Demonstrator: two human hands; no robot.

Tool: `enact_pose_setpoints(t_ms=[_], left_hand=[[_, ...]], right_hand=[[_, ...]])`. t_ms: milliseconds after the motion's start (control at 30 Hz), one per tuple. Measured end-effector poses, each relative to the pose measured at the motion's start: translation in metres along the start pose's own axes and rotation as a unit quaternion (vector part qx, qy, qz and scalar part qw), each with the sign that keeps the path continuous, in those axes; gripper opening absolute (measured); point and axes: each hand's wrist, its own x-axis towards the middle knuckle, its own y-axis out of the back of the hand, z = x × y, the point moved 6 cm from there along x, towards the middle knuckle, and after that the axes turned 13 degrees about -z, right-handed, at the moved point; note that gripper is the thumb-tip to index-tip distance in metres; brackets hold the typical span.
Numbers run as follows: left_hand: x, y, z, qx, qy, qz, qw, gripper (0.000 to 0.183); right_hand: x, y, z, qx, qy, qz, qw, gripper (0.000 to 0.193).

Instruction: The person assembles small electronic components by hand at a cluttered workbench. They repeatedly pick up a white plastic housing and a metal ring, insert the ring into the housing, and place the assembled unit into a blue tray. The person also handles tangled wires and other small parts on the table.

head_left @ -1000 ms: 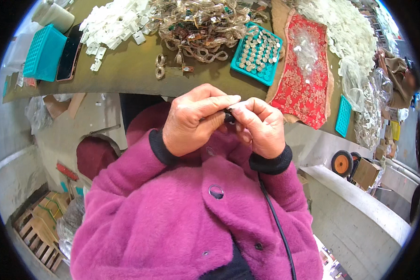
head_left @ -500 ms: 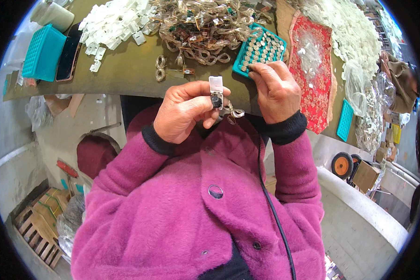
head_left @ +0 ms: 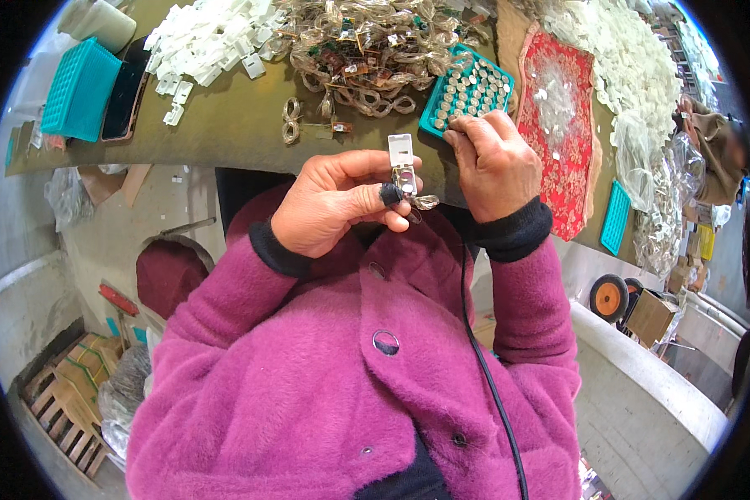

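My left hand [head_left: 329,200] pinches a small white plastic battery case [head_left: 401,154] with its lid flipped up. Round silvery button cells seem to sit in its lower part. A black wrap [head_left: 390,194] covers my left thumb tip. Beside those fingers hangs a small coil of clear wire [head_left: 425,202], apparently joined to the case. My right hand [head_left: 496,162] is at the near right corner of a teal tray [head_left: 429,117] holding many button cells [head_left: 473,87]. Its thumb and forefinger are pressed together; what lies between them is hidden.
Behind my hands lies a heap of coiled clear wires with small circuit boards [head_left: 367,54]. White plastic pieces [head_left: 212,42] pile at the far left, near a phone [head_left: 125,92] and stacked teal trays [head_left: 79,90]. A red patterned cloth [head_left: 558,167] lies on the right.
My left hand has shifted slightly right with the case and turned it, so its inside shows more. My right hand stays at the tray's near corner, fingers still together.
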Motion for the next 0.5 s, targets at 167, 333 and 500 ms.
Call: enact_pose_setpoints(t_ms=[167,333,500], left_hand=[[-0.003,0.000,-0.002,0.008,0.011,0.001,1.000,0.046],[-0.004,-0.001,-0.003,-0.002,-0.002,-0.011,1.000,0.045],[-0.007,-0.001,-0.002,0.001,-0.008,-0.005,1.000,0.045]], right_hand=[[0.005,-0.007,0.002,0.006,0.029,-0.007,1.000,0.009],[0.007,0.007,-0.006,0.070,0.061,0.091,0.992,0.008],[-0.032,0.003,-0.015,0.557,-0.084,-0.042,0.825,0.008]])
